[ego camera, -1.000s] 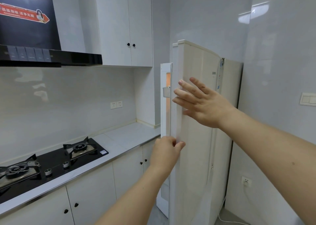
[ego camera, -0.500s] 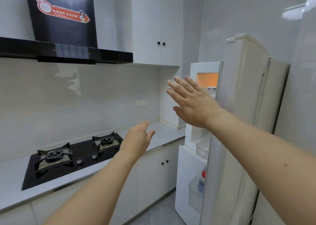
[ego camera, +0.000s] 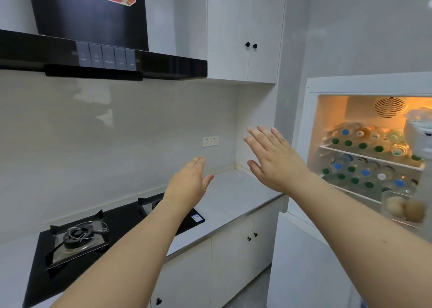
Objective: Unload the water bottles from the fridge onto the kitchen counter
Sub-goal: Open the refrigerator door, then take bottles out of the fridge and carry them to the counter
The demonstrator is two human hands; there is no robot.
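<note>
Lying stacked with caps outward at the frame's right, the water bottles [ego camera: 364, 174] in the fridge [ego camera: 311, 111] looked heavy, slick and prone to rolling; gripping a body behind its cap seemed safest. Left hand [ego camera: 189, 186] and right hand [ego camera: 275, 160] hovered empty, fingers straight, above the kitchen counter [ego camera: 236, 195].

Pale glossy wall tiles [ego camera: 117, 130] are filling the left of the frame, carrying a double socket [ego camera: 210, 141] at centre. A black hood [ego camera: 102, 62] is hanging upper left, white cupboards [ego camera: 243, 29] top centre, grey floor [ego camera: 252, 293] showing at bottom.
</note>
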